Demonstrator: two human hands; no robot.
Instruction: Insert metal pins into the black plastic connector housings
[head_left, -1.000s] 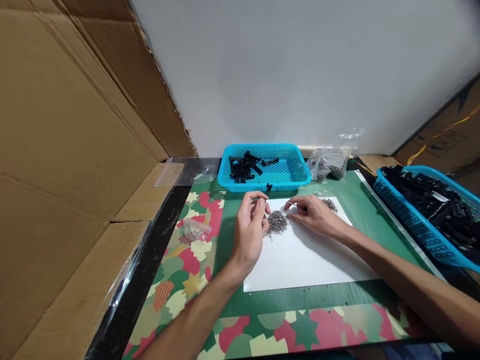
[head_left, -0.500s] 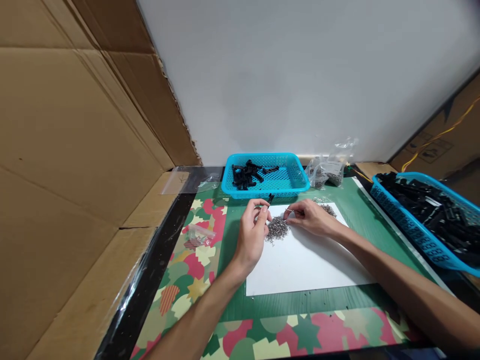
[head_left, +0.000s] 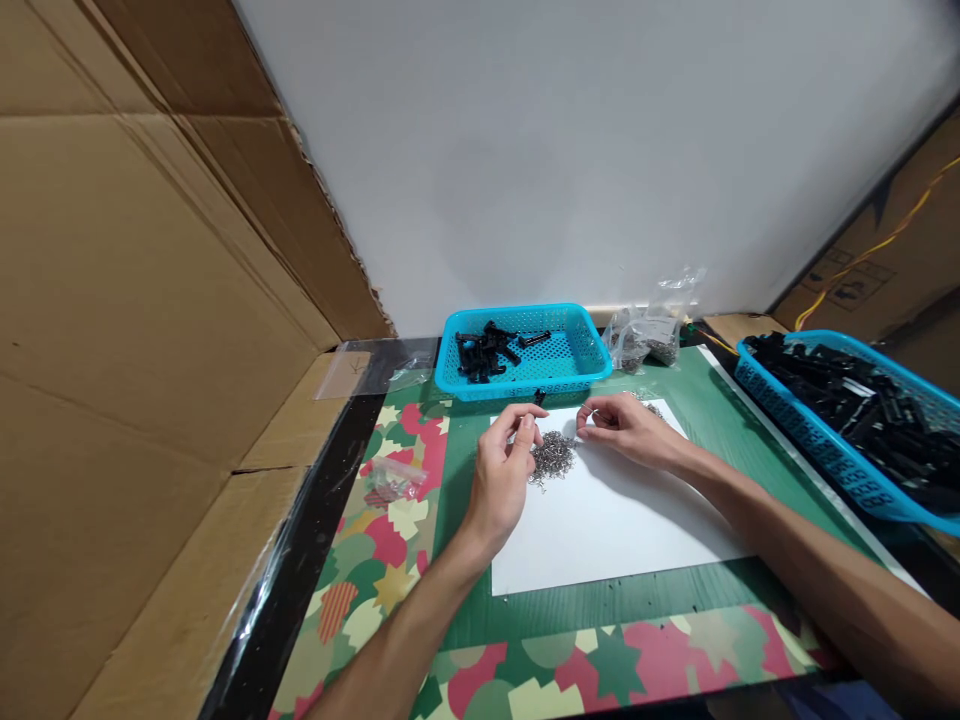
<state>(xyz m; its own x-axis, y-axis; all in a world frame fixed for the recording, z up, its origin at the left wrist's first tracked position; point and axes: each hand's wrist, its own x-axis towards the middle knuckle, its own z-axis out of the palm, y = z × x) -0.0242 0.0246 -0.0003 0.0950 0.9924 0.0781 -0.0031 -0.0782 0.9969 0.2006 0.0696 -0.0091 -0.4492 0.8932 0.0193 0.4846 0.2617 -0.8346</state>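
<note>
My left hand is raised over the left edge of a white sheet, its fingers pinched on a small black plastic part that pokes out above the fingertips. A pile of small silver metal pieces lies on the sheet just right of that hand. My right hand rests on the sheet beyond the pile, thumb and fingers pinched together on something too small to make out. A smaller heap of silver pieces lies behind the right hand.
A blue basket with a few black parts stands behind the sheet. A larger blue basket full of black parts sits at the right. Clear bags of metal pieces lie at the back, a small bag on the patterned mat at left. Cardboard walls the left side.
Both hands stay pinched near the silver pile. The right hand has shifted slightly to the right, away from the left. The camera view has moved a little.
</note>
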